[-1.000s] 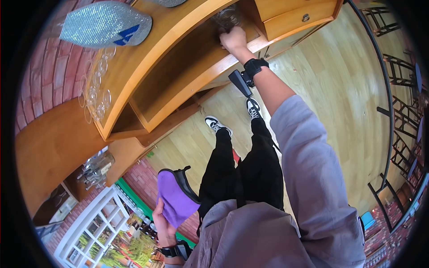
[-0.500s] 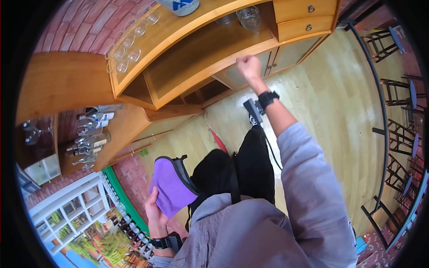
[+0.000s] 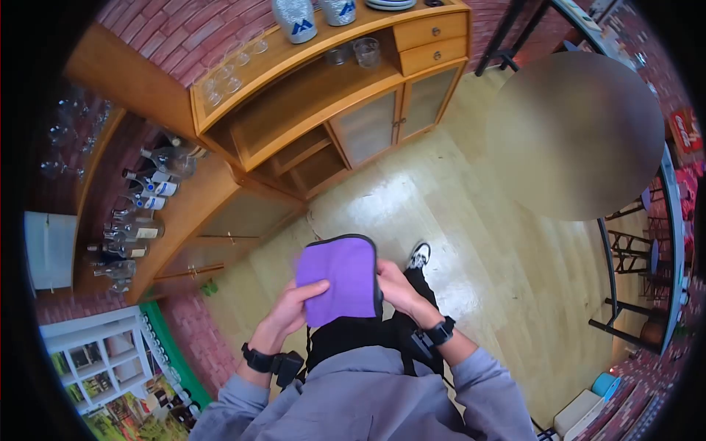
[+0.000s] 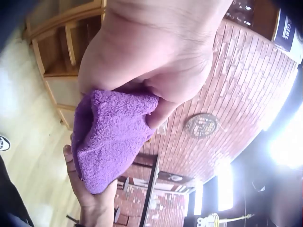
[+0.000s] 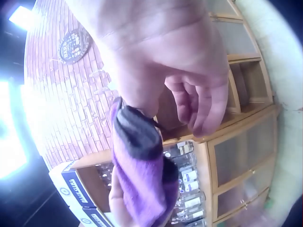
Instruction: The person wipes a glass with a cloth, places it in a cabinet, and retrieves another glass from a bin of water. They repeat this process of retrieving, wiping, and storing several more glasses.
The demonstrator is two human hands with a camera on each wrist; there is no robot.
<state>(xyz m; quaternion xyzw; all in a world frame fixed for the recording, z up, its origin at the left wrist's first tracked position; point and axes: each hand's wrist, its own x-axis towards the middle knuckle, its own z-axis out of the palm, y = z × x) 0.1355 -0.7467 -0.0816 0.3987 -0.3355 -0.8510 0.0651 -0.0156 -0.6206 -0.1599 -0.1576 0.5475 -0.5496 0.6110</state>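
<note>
a purple cloth with black edging sits at the centre of the head view, spread between both hands in front of a grey top and black trousers. the left hand, left of centre, pinches it, thumb lying across the purple face and the other fingers out of sight beneath. the right hand is at the cloth's right edge, touching the black edging; in the right wrist view its visible fingers are bent and apart from the fabric, and i cannot tell whether it grips the cloth. just right of centre, a black-and-white shoe shows on the pale wooden floor. across the upper middle of the frame runs a wooden cabinet, with two glass tumblers on its shelf next to two drawers. silvery vases and stemmed glasses stand on top. bottles line a wooden counter at the left, and a white window frame fills the lower left corner.
</note>
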